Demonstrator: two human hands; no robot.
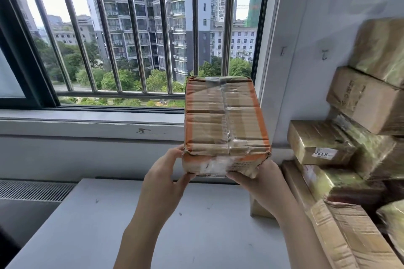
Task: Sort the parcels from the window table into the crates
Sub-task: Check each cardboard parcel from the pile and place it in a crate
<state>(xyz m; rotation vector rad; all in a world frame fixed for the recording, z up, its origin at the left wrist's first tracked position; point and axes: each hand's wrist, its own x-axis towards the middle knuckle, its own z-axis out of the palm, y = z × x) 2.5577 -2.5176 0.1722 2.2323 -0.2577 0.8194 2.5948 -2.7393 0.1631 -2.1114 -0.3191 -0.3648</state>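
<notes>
A brown cardboard parcel (pixel 223 120) with orange edges and clear tape is held up above the white window table (pixel 175 225), tilted away from me. My left hand (pixel 168 177) grips its near left corner, thumb underneath. My right hand (pixel 260 183) grips its near right corner from below. A pile of taped brown parcels (pixel 349 159) is stacked at the table's right side against the wall. No crates are in view.
A barred window (pixel 131 39) and its sill run along the back of the table. The white wall (pixel 306 50) at the right carries two small hooks. A vent grille (pixel 32 190) sits at the lower left beside the table.
</notes>
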